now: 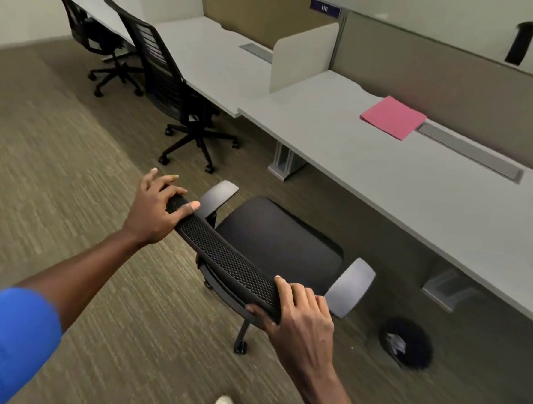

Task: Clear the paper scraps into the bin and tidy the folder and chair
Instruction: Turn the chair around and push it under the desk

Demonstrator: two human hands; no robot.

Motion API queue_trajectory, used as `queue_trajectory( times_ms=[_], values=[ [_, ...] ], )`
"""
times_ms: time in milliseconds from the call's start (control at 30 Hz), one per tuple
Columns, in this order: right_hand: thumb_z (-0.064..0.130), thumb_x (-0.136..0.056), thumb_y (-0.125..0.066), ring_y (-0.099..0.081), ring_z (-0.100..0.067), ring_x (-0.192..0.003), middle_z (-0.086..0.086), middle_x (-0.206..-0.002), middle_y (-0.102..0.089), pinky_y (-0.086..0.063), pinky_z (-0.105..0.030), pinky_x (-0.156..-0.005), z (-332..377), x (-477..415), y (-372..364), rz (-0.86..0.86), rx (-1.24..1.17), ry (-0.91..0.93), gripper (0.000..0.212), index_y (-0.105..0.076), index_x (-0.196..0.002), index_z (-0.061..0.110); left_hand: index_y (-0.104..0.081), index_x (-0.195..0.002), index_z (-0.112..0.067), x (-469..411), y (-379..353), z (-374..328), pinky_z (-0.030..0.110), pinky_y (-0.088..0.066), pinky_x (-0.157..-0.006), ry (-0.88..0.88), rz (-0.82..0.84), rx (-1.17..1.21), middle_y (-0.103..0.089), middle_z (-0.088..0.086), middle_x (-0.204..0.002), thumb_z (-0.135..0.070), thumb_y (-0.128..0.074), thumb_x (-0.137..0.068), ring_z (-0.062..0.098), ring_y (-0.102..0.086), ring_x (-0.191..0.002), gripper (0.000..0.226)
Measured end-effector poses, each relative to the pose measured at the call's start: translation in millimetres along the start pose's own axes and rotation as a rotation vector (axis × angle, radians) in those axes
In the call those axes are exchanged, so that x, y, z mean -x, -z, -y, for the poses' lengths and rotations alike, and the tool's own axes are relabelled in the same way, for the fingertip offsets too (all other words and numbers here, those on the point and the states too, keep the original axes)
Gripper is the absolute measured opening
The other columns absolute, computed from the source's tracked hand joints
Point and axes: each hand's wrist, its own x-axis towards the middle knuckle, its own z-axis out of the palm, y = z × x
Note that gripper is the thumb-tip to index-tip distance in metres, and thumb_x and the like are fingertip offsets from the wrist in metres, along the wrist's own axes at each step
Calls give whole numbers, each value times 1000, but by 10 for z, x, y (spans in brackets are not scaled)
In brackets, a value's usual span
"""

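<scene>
Both grips close on the black mesh-backed office chair: left hand, right hand. Best pushed squarely under the white surface, steering clear of the round black bin.

three chairs (all black), one folder

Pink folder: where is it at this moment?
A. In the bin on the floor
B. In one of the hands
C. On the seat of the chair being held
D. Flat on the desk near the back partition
D. The pink folder lies flat on the desk close to the partition, while both hands grip the chair backrest.
</scene>
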Motion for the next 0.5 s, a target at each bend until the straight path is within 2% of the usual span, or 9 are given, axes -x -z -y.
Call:
queue_trajectory(
  times_ms=[133, 333, 500],
  values=[
    [81, -93, -50, -66, -20, -84, 4, -99, -70, -55, -37, -74, -139, 52, 47, -37, -7, 3, 73, -70, -128, 20, -81, -96, -23, 30, -46, -92, 50, -35, -122, -90, -44, -29, -72, -5, -131, -67, -61, -86, 30, -36, -152, 50],
    [81, -90, -57, -67, -22, -80, 2, -92, -70, -57, -39, -70, -321, 65, 116, -77, -5, 17, 70, -75, -121, 20, -78, -88, -23, 31, -90, -306, 42, -50, -101, -166, -65, -87, -78, -9, -97, -61, -56, -92, 24, -59, -123, 44],
    [80, -93, -52, -68, -19, -80, 4, -93, -70, -57, -37, -71, -419, 119, 154, -109, -17, 5, 70, -76, -118, 20, -78, -87, -22, 30, -168, -402, 42, -50, -97, -195, -91, -88, -77, -8, -92, -53, -54, -95, 25, -59, -115, 40]
  ],
)
